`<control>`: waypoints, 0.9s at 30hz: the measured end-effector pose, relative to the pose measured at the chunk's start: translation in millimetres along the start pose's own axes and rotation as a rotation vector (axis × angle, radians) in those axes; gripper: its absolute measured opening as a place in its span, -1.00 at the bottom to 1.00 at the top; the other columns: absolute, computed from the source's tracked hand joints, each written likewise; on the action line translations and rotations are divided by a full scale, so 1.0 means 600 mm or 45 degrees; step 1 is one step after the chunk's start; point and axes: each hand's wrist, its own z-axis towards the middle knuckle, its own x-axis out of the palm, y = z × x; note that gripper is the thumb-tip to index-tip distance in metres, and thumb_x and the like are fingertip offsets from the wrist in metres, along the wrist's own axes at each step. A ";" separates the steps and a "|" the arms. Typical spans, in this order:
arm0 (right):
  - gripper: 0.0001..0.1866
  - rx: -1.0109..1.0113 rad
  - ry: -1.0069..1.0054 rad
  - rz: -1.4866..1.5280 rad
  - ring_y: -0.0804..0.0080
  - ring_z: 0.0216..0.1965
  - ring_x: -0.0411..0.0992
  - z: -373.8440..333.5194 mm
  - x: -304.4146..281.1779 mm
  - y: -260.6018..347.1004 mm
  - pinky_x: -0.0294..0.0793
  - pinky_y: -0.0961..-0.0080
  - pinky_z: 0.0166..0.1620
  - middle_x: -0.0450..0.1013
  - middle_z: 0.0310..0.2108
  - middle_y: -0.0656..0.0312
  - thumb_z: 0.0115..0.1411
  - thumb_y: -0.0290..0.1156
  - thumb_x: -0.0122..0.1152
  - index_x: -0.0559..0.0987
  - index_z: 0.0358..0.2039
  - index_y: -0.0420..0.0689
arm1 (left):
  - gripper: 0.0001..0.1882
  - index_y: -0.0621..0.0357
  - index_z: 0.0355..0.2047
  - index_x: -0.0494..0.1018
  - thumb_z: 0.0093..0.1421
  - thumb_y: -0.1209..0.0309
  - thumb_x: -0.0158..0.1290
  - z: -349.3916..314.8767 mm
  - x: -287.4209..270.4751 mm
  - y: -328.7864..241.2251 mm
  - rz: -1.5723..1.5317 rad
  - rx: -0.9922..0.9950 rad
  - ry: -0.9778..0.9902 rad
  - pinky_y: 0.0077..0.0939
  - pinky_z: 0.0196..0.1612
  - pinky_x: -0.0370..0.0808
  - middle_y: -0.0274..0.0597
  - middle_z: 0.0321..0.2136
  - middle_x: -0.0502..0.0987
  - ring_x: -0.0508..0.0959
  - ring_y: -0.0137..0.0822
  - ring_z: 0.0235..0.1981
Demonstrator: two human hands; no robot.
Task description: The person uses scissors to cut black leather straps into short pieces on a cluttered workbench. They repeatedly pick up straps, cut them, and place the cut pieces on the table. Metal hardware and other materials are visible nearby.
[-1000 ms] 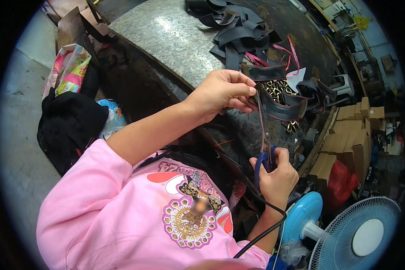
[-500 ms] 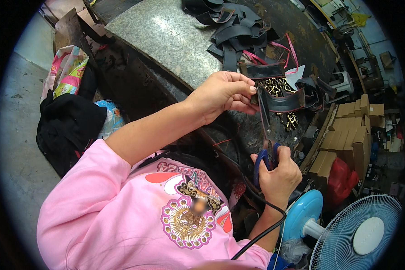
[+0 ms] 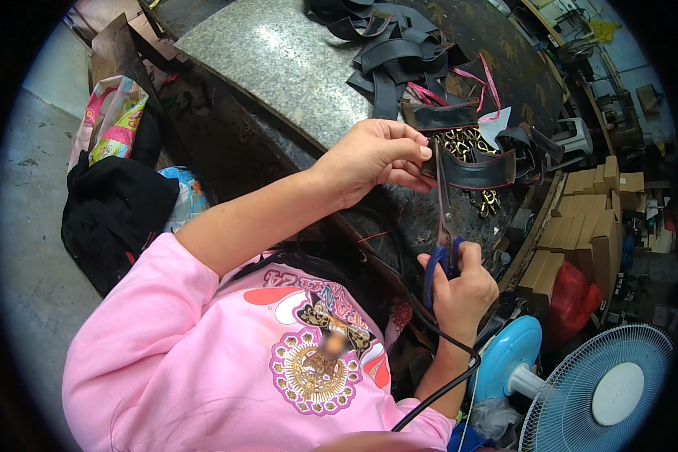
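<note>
Scissors (image 3: 447, 226) in right hand (image 3: 465, 294), fingers wrapped around blue handles, blades pointing away from body and up against end of dark strap (image 3: 478, 175). Left hand (image 3: 390, 157) pinching that same end, thumb pressed to fingers, grip narrow. Rest of strap curving off to right above table (image 3: 248, 68), in front of heap of metal clips (image 3: 467, 142). Cannot tell exact gap between blades at this angle.

Main risk, judging from here: nick to left thumb or fingertips. Cause: tips right beside pinch, almost no margin if blades slip or close too far. Second: crooked or too deep cut, from strap held at one end only, far end unsupported and free to twist. Third: stitched edge snipped by mistake, from red thread running close along rim. Possible snag too: pink cord (image 3: 492, 87) and loose straps (image 3: 403, 56) lying close behind, clips able to hook strap if dragged back. Lower down, black cable (image 3: 441, 331) crossing right forearm; could tug on cutting arm during wide swing. Safer: pinch further from tips, strap tensioned flat.
</note>
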 end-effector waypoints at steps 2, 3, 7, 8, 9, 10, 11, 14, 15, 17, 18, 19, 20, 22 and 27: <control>-0.56 0.050 0.044 0.053 0.10 -0.66 0.40 -0.003 0.005 -0.001 0.31 0.32 -0.57 0.37 -0.71 0.09 -0.17 -0.17 0.44 0.43 -0.44 -0.18 | -0.89 0.30 -0.36 0.39 0.12 0.52 0.05 0.000 -0.001 0.000 0.018 -0.001 0.008 -0.41 -0.29 0.61 -0.13 -0.42 0.52 0.59 -0.32 -0.40; -0.58 0.040 0.030 0.079 0.12 -0.67 0.40 -0.005 0.005 -0.003 0.31 0.34 -0.57 0.37 -0.72 0.10 -0.16 -0.20 0.43 0.42 -0.44 -0.18 | -0.89 0.30 -0.36 0.39 0.12 0.52 0.05 0.000 -0.001 0.000 0.035 0.003 0.018 -0.41 -0.29 0.61 -0.13 -0.42 0.52 0.58 -0.33 -0.41; -0.63 0.224 0.076 0.365 0.20 -0.69 0.40 -0.001 0.006 -0.016 0.28 0.41 -0.58 0.36 -0.73 0.12 -0.13 -0.29 0.43 0.42 -0.44 -0.17 | -0.88 0.30 -0.36 0.39 0.11 0.51 0.06 0.000 -0.001 0.001 0.036 -0.007 0.017 -0.41 -0.29 0.62 -0.18 -0.45 0.50 0.56 -0.38 -0.44; -0.64 0.314 0.097 0.486 0.23 -0.70 0.40 0.000 0.006 -0.017 0.28 0.43 -0.58 0.36 -0.74 0.13 -0.13 -0.31 0.43 0.42 -0.44 -0.17 | -0.88 0.30 -0.36 0.39 0.11 0.51 0.06 0.001 -0.001 0.001 0.034 0.005 0.022 -0.41 -0.29 0.61 -0.19 -0.45 0.49 0.56 -0.38 -0.45; -0.62 0.363 0.087 0.580 0.31 -0.72 0.36 0.000 0.004 -0.018 0.26 0.50 -0.58 0.34 -0.74 0.18 -0.16 -0.32 0.45 0.41 -0.45 -0.17 | -0.88 0.30 -0.36 0.39 0.11 0.51 0.06 0.000 -0.001 0.002 0.030 0.017 0.025 -0.42 -0.30 0.61 -0.20 -0.45 0.49 0.55 -0.39 -0.45; -0.60 0.315 0.073 0.511 0.34 -0.72 0.35 -0.001 0.001 -0.018 0.25 0.52 -0.58 0.34 -0.73 0.20 -0.19 -0.32 0.47 0.41 -0.46 -0.18 | -0.88 0.30 -0.36 0.39 0.11 0.51 0.06 0.000 0.000 0.001 0.031 0.028 0.021 -0.42 -0.30 0.61 -0.20 -0.46 0.48 0.55 -0.40 -0.45; -0.58 0.268 0.060 0.444 0.37 -0.72 0.34 -0.005 -0.004 -0.017 0.25 0.54 -0.57 0.34 -0.72 0.21 -0.21 -0.32 0.49 0.40 -0.46 -0.19 | -0.88 0.30 -0.36 0.39 0.11 0.51 0.06 0.000 0.000 0.002 0.035 0.035 0.020 -0.42 -0.30 0.61 -0.20 -0.46 0.48 0.55 -0.40 -0.45; -0.53 0.122 -0.010 0.201 0.47 -0.69 0.33 -0.008 -0.007 -0.017 0.26 0.57 -0.55 0.34 -0.70 0.22 -0.26 -0.31 0.52 0.40 -0.44 -0.20 | -0.88 0.28 -0.35 0.39 0.12 0.51 0.06 -0.001 0.001 0.001 0.064 0.046 0.001 -0.43 -0.30 0.60 -0.22 -0.45 0.47 0.54 -0.40 -0.43; -0.52 0.075 -0.039 0.111 0.50 -0.68 0.33 -0.010 -0.007 -0.019 0.27 0.59 -0.54 0.34 -0.70 0.23 -0.28 -0.31 0.53 0.40 -0.43 -0.20 | -0.89 0.27 -0.35 0.39 0.12 0.51 0.06 -0.001 0.001 0.001 0.073 0.045 -0.006 -0.45 -0.29 0.60 -0.23 -0.45 0.47 0.54 -0.40 -0.43; -0.51 0.188 -0.010 0.398 0.54 -0.65 0.36 -0.015 -0.011 -0.027 0.29 0.59 -0.53 0.35 -0.69 0.25 -0.26 -0.29 0.52 0.41 -0.41 -0.21 | -0.89 0.25 -0.34 0.41 0.11 0.52 0.06 -0.002 0.002 0.000 0.251 0.172 -0.028 -0.50 -0.29 0.57 -0.25 -0.44 0.47 0.53 -0.42 -0.42; -0.50 0.275 0.010 0.570 0.55 -0.63 0.37 -0.018 -0.015 -0.032 0.30 0.60 -0.52 0.36 -0.68 0.26 -0.26 -0.28 0.52 0.42 -0.39 -0.21 | -0.90 0.24 -0.34 0.42 0.10 0.54 0.06 -0.004 0.002 0.000 0.421 0.301 -0.042 -0.53 -0.28 0.56 -0.26 -0.44 0.47 0.53 -0.43 -0.42; -0.47 0.298 -0.008 0.818 0.58 -0.61 0.37 -0.021 -0.021 -0.037 0.31 0.65 -0.52 0.36 -0.67 0.32 -0.24 -0.26 0.51 0.41 -0.34 -0.22 | -0.89 0.23 -0.34 0.42 0.09 0.56 0.06 -0.004 0.003 -0.001 0.602 0.413 -0.065 -0.56 -0.28 0.54 -0.28 -0.44 0.47 0.52 -0.44 -0.42; -0.44 0.306 -0.061 0.976 0.64 -0.62 0.34 -0.027 -0.027 -0.039 0.26 0.74 -0.53 0.36 -0.65 0.36 -0.21 -0.19 0.51 0.38 -0.32 -0.21 | -0.88 0.23 -0.35 0.43 0.06 0.57 0.07 -0.005 0.004 -0.002 0.810 0.660 -0.075 -0.57 -0.32 0.52 -0.26 -0.46 0.47 0.52 -0.44 -0.43; -0.40 0.304 -0.152 1.230 0.68 -0.63 0.32 -0.029 -0.036 -0.042 0.22 0.79 -0.54 0.35 -0.66 0.34 -0.18 -0.09 0.48 0.36 -0.31 -0.20 | -0.86 0.24 -0.37 0.45 0.00 0.58 0.08 -0.005 0.006 -0.006 1.252 1.122 -0.110 -0.60 -0.40 0.48 -0.22 -0.49 0.46 0.52 -0.44 -0.47; -0.40 0.382 0.131 1.656 0.58 -0.54 0.38 -0.020 -0.044 -0.025 0.28 0.72 -0.48 0.39 -0.56 0.25 -0.12 -0.04 0.43 0.35 -0.28 -0.20 | -0.77 0.16 -0.46 0.42 -0.20 0.59 0.15 -0.007 0.016 -0.004 1.682 1.716 -0.094 -0.45 -0.50 0.45 -0.25 -0.53 0.41 0.48 -0.26 -0.52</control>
